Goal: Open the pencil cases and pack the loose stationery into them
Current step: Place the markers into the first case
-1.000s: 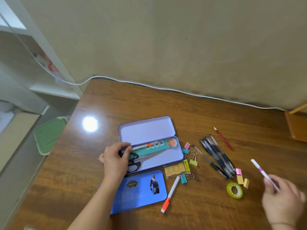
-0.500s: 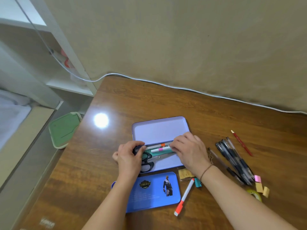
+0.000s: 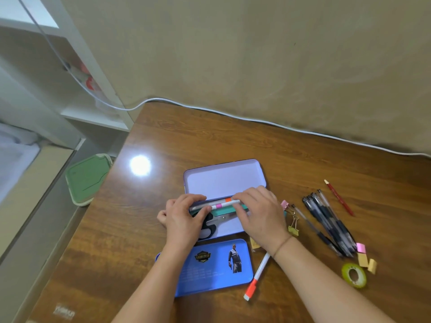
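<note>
Head view: the right hand (image 3: 261,213) pinches the pink-banded marker (image 3: 225,204), its long axis left-right, inside the open purple case (image 3: 224,180). The left hand (image 3: 184,216) grips its opposite end. Loose pens (image 3: 328,220) lie right of the right hand, the nearer one.

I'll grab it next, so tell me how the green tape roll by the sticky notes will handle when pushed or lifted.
The green tape roll lies flat on the table, so a push should slide it, not roll it. It is a small ring with an open core, so probably light and easy to pinch through the hole. Stood on edge, it would likely roll.
</note>
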